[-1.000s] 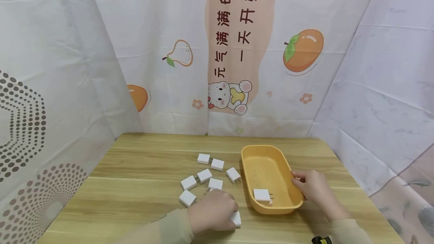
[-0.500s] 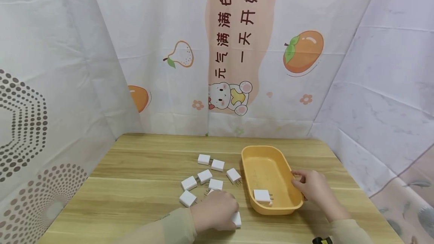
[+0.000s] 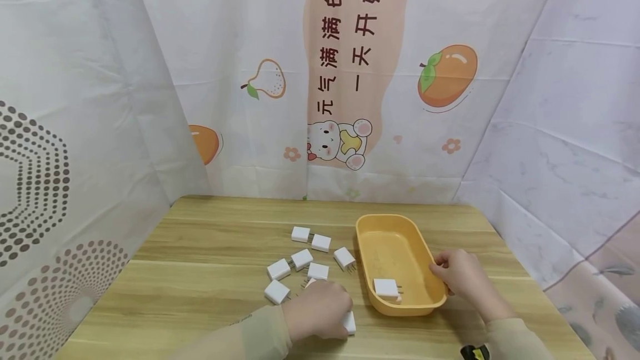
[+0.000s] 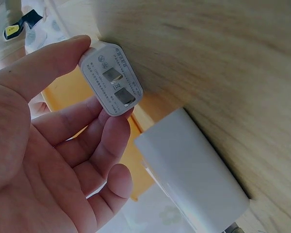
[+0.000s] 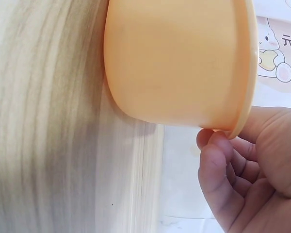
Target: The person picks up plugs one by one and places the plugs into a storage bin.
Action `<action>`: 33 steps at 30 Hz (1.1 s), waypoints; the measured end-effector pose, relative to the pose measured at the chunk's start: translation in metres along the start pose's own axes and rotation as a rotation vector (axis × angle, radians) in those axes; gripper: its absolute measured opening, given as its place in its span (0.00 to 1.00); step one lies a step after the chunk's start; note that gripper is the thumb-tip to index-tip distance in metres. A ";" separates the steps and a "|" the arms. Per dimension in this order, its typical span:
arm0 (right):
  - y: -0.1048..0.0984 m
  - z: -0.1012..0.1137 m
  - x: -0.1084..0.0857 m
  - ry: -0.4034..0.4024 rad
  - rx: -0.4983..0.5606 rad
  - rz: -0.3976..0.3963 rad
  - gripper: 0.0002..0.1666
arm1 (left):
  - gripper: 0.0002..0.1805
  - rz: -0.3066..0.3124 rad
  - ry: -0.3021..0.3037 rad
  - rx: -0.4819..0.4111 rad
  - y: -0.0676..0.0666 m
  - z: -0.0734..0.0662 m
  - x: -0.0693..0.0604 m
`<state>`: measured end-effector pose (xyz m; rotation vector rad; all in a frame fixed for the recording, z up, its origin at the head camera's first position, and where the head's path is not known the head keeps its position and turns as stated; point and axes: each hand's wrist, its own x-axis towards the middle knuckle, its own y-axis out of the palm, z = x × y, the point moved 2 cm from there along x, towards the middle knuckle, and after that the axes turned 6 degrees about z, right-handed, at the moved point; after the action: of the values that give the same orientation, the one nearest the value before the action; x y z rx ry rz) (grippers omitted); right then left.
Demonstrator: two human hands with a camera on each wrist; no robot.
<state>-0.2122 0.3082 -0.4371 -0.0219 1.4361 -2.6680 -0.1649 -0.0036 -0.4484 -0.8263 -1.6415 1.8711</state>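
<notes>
My left hand [image 3: 320,310] is low at the middle of the table, pinching a white charger plug [image 4: 111,77] between thumb and fingers. In the left wrist view its two metal prongs face the camera; from the head only one end shows beside the fingers. Another white charger [image 4: 194,170] lies close by. To the right, the thumb and fingers of my right hand [image 3: 462,276] grip the rim of a yellow plastic tray [image 3: 407,310]. Inside the tray's near end lies a white charger [image 3: 385,288], with a part of something else showing beneath it.
Several white chargers lie loose left of the tray, among them one [image 3: 344,259] next to its wall and one [image 3: 277,292] farther left. The wooden table [image 3: 200,271] ends at a printed curtain [image 3: 260,143] behind. A black-and-yellow item [image 3: 474,353] sits by the right sleeve.
</notes>
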 end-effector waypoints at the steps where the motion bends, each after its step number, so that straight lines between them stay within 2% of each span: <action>1: 0.000 0.000 0.000 -0.003 -0.003 -0.002 0.04 | 0.17 -0.001 0.001 -0.001 0.000 0.000 0.000; 10: -0.001 0.002 -0.003 0.005 0.000 -0.004 0.05 | 0.15 -0.020 0.013 0.010 0.000 -0.001 -0.001; 14: -0.001 0.003 -0.003 0.000 0.012 -0.013 0.04 | 0.12 -0.029 0.007 -0.056 -0.005 0.002 -0.001; 17: 0.000 0.003 -0.003 -0.011 0.013 -0.019 0.04 | 0.12 -0.048 0.005 -0.102 -0.012 0.005 -0.001; 22: 0.001 0.003 -0.003 -0.016 0.009 -0.030 0.05 | 0.11 -0.113 0.040 -0.155 -0.030 0.014 -0.003; 30: 0.001 0.002 -0.003 -0.020 0.011 -0.042 0.05 | 0.13 -0.189 0.029 -0.217 -0.055 0.024 -0.013; 33: 0.002 0.001 -0.003 -0.022 0.011 -0.044 0.05 | 0.15 -0.196 0.028 -0.235 -0.063 0.025 -0.016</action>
<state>-0.2087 0.3064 -0.4383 -0.0827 1.4314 -2.7011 -0.1729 -0.0239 -0.3824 -0.7492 -1.8761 1.5483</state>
